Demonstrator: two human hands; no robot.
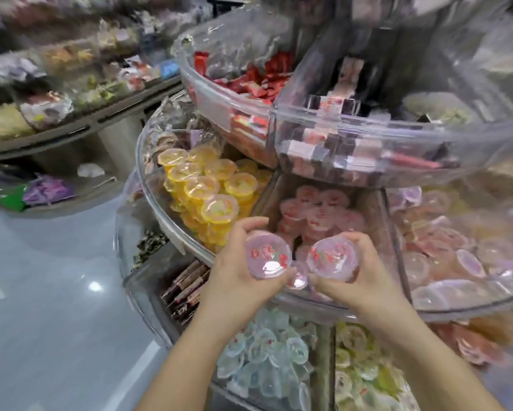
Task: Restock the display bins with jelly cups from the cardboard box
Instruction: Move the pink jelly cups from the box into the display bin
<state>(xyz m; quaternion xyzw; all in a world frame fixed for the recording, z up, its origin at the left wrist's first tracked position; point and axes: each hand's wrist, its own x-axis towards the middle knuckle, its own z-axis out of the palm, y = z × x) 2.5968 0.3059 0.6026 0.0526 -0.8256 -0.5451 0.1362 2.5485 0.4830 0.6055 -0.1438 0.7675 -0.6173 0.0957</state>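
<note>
My left hand [234, 280] grips a pink jelly cup [267, 254] with red print on its clear lid. My right hand [359, 280] grips a second pink jelly cup [332, 256] of the same kind. A third small cup [298, 277] shows between the two hands. Both hands hover over the front rim of the middle tier's pink-cup compartment [317, 215], which is partly filled with pink cups. The cardboard box is out of view.
A round, tiered clear display stand [190, 232] holds yellow cups [210, 188] on the left and mixed pink cups [462, 256] on the right. Blue cups [267, 360] and green cups [359, 369] fill the lower tier. Red snack packs [255, 81] sit above. Grey floor [56, 292] lies to the left.
</note>
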